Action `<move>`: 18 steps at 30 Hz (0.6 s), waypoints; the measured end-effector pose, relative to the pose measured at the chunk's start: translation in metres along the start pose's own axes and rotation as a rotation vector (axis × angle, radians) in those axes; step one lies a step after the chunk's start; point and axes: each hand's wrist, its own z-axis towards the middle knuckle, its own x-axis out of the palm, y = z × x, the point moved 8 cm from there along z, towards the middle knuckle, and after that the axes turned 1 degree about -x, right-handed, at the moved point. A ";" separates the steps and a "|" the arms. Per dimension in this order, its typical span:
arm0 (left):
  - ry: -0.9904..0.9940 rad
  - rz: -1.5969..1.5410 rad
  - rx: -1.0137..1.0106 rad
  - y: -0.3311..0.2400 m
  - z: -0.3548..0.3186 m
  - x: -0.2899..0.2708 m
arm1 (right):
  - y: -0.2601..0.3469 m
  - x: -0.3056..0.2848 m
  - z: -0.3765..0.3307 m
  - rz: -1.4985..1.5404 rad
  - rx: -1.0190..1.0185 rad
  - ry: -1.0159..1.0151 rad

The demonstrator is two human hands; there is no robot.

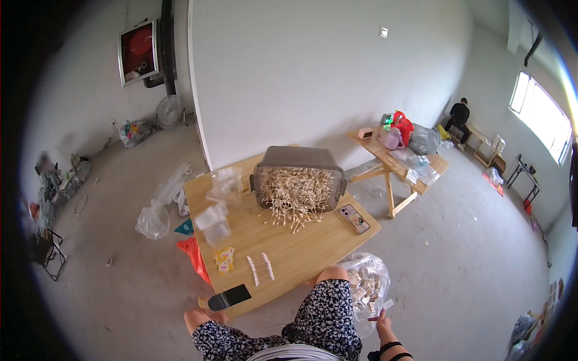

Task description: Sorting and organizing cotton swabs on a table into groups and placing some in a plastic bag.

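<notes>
1. Container, main: a grey plastic tub (301,155) lies on its side on the bench (301,249), its mouth facing the person. Loose cotton swabs (298,189) fill it and spill over the rim.
2. Container, secondary: a transparent plastic bag (376,265) beside the person's right thigh holds small whitish-tan packs (363,290).
3. Right hand (383,327): located at the lower edge of this bag. Whether the fingers (374,317) grasp the film or are released cannot be told.
4. Left hand: out of view; finger state cannot be told.
5. Bench, near left: a row of swabs (260,269), yellow-and-white packets (224,260) and a dark rectangular item (232,297).
6. Bench, remainder: transparent bags (215,225) along the left; a patterned phone (354,219) right of the tub.
7. Room: grey floor (463,271), white wall (313,78), a second bench (394,162) carrying bags, and a seated co-worker (460,115) beyond.
</notes>
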 end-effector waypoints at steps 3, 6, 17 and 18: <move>0.020 0.008 0.010 0.004 0.007 -0.003 | 0.003 -0.010 -0.006 -0.044 -0.051 -0.053; 0.042 0.019 0.020 -0.001 0.002 0.001 | 0.008 -0.017 -0.005 -0.127 -0.067 -0.057; 0.080 -0.070 -0.039 -0.005 -0.011 -0.009 | 0.016 -0.029 -0.012 -0.113 0.003 -0.065; 0.083 -0.098 -0.032 -0.007 -0.012 -0.008 | 0.011 -0.031 -0.010 -0.112 0.029 -0.064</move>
